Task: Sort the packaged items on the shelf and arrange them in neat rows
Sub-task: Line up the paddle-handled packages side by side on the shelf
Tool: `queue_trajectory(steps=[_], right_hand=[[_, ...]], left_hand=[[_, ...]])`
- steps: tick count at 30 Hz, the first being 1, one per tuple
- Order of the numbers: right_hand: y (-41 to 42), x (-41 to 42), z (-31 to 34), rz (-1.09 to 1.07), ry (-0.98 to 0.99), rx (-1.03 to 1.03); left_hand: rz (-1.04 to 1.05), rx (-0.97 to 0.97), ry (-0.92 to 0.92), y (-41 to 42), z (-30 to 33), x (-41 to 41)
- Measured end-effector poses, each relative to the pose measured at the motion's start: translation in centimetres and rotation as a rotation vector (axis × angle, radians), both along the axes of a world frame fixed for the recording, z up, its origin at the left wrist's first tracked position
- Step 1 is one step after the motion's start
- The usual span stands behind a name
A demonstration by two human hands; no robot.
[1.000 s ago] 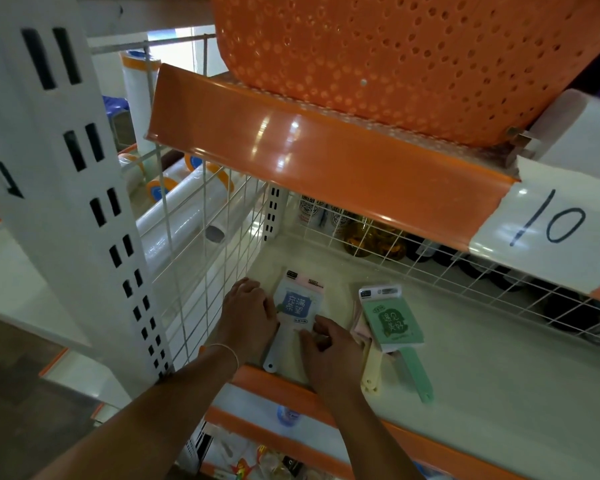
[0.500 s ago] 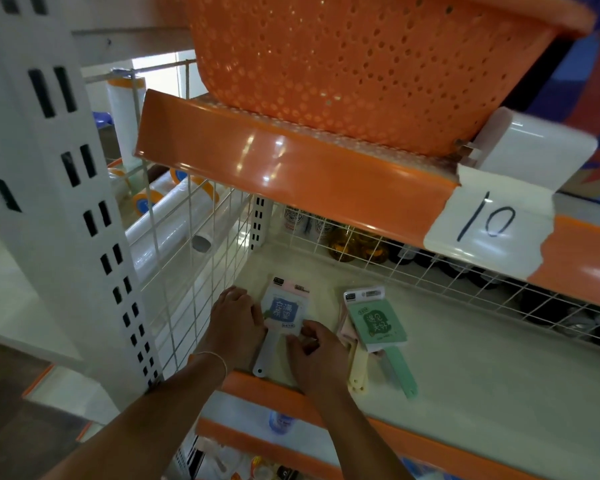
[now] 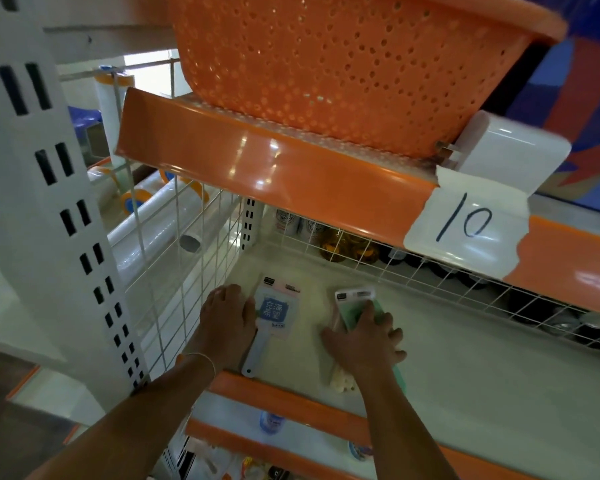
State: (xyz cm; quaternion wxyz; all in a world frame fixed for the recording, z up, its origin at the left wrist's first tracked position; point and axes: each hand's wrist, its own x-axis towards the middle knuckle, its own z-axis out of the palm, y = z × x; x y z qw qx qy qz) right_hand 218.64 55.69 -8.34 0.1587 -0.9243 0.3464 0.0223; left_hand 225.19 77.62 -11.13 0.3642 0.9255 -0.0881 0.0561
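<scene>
On the cream shelf (image 3: 465,358) lie two groups of packaged, handled tools. The blue-labelled pack (image 3: 274,311) lies near the left wire side, its pale handle reaching the shelf's orange front lip. My left hand (image 3: 222,323) lies palm down against its left edge, fingers touching it. To the right is the green-labelled pack (image 3: 352,301) on top of a small stack; a cream handle (image 3: 342,379) and a green handle (image 3: 400,377) stick out towards me. My right hand (image 3: 364,341) covers the green pack, fingers spread over it.
A white wire grid (image 3: 187,271) closes the shelf's left side and a low wire fence (image 3: 447,282) its back, with bottles behind. The orange shelf edge above (image 3: 291,168) carries a paper label "10" (image 3: 468,223) and a perforated orange basket (image 3: 343,64). Film rolls (image 3: 146,220) lie beyond the grid.
My right hand has left the blue-labelled pack and moved right onto the green-labelled pack. My left hand stays at the blue pack's left edge. The view has tilted slightly.
</scene>
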Motion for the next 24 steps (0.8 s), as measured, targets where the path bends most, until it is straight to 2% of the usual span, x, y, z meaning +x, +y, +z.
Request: queue_trajectory(steps=[7, 10, 19, 21, 24], right_hand=[[-4.8, -3.2, -0.2, 0.055, -0.006, -0.010], [-6.5, -4.0, 0.3, 0.053, -0.011, 0.082], [-7.1, -4.6, 2.8, 0.071, -0.011, 0.045], [-6.4, -5.0, 3.9, 0.047, -0.048, 0.032], [-5.0, -5.2, 5.3, 0.080, -0.213, 0.093]], left_hand=[[-0.005, 0.024, -0.018, 0.3, -0.7, 0.6], [-0.013, 0.044, -0.043, 0.4, -1.0, 0.7], [0.010, 0.066, -0.005, 0.0, -0.8, 0.5], [0.013, 0.064, 0.004, 0.0, -0.6, 0.5], [0.012, 0.064, -0.002, 0.0, -0.6, 0.5]])
